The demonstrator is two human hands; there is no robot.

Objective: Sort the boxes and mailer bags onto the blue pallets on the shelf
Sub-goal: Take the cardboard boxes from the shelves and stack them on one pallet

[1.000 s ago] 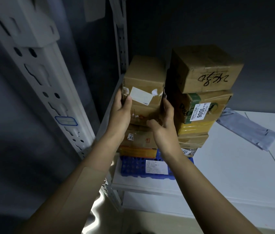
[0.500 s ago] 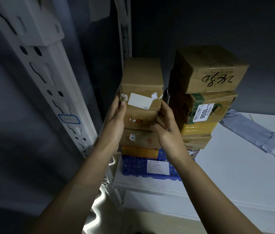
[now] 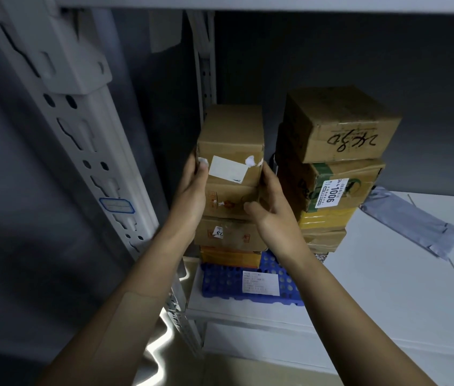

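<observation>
Since the earlier frames the labelled box (image 3: 231,146) has swung from skewed to square and now sits flush on top of the left stack (image 3: 228,218), with both hands following it in. The left hand (image 3: 192,190) grips the box's left edge, thumb on the front face by the torn tape. The right hand (image 3: 273,207) presses its fingers up along the box's right side, and its thumb is spread lower, across the box beneath. Fingertips on both are hidden behind the cardboard.

Progress, judged: well along for boxes. The blue pallet (image 3: 220,280) at the shelf's (image 3: 387,288) front left corner carries two stacks, the left one topped by the held box. The right stack (image 3: 329,190) is topped by a box with marker writing (image 3: 340,126), above one tagged 1006. This box looks placed, with only the release left. Still to do: the grey mailer bag (image 3: 412,221) lies loose on the bare shelf board toward the right rear, off any pallet. No second pallet is in view.

Around: the perforated white upright (image 3: 86,151) is close on the left, the rear post (image 3: 206,65) is just behind the left stack, and the upper shelf board (image 3: 276,2) is overhead. Both stacks are tall and narrow, gap between them tight for the right hand, so pulling out carelessly could nudge either one.
</observation>
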